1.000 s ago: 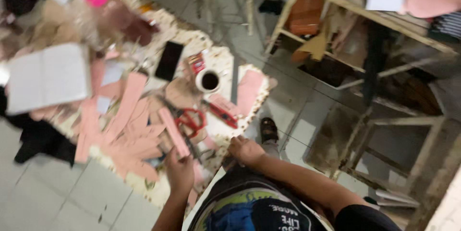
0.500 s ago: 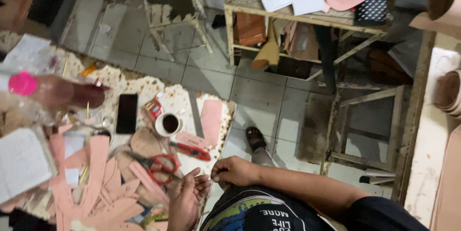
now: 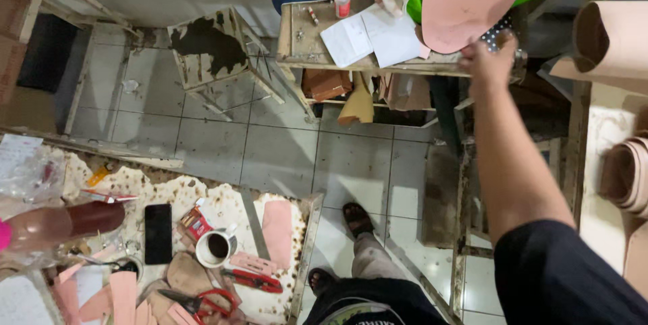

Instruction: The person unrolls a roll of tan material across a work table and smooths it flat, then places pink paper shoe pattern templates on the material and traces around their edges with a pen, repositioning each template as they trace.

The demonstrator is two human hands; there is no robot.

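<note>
Head view, edges: the right hand (image 3: 491,62) reaches to the front edge of the cluttered wooden shelf (image 3: 368,65); open tiled floor (image 3: 283,149) lies between it and the worktop (image 3: 223,197).
Right grip: fingers curled at a pink leather piece (image 3: 466,8); whether they clamp it, I cannot tell.
Left hand: not visible.

The right hand (image 3: 487,62) at one o'clock is hemmed in: pink cut sheet (image 3: 466,8) and white papers (image 3: 371,38) crowd the wooden shelf (image 3: 297,48) ahead, and leather rolls (image 3: 611,41) stand at three o'clock. The tiled floor (image 3: 283,156) at centre lies open. At eight o'clock the table (image 3: 300,257) is packed with a coffee cup (image 3: 214,248), black phone (image 3: 158,233) and red scissors (image 3: 202,303).
</note>
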